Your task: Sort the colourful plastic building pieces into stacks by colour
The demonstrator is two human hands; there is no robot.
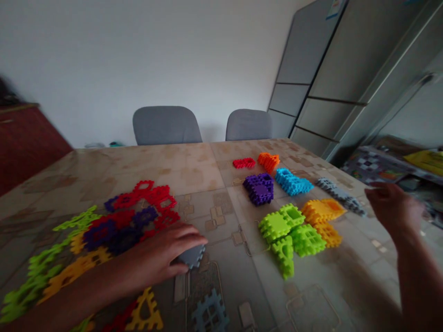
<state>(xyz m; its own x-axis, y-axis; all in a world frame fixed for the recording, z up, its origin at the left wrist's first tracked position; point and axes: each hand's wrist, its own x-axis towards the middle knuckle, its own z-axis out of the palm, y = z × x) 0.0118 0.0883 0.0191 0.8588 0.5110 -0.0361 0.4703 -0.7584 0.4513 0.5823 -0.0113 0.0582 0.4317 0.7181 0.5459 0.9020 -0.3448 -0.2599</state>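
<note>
My left hand is closed over a grey interlocking plastic tile at the table's middle left, fingers on top and thumb at the near edge. Just below it, a grey window-pattern tile lies flat. Up at the right, my right hand hovers beside a row of stacked grey tiles. Its fingers are blurred, and whether they hold anything I cannot make out. Loose red tiles, purple tiles, yellow tiles and green tiles spread around my left forearm.
Stacks stand on the table's right half: green, orange-yellow, blue, purple, orange and red. Two grey chairs stand behind the far table edge. A tall grey cabinet is at back right.
</note>
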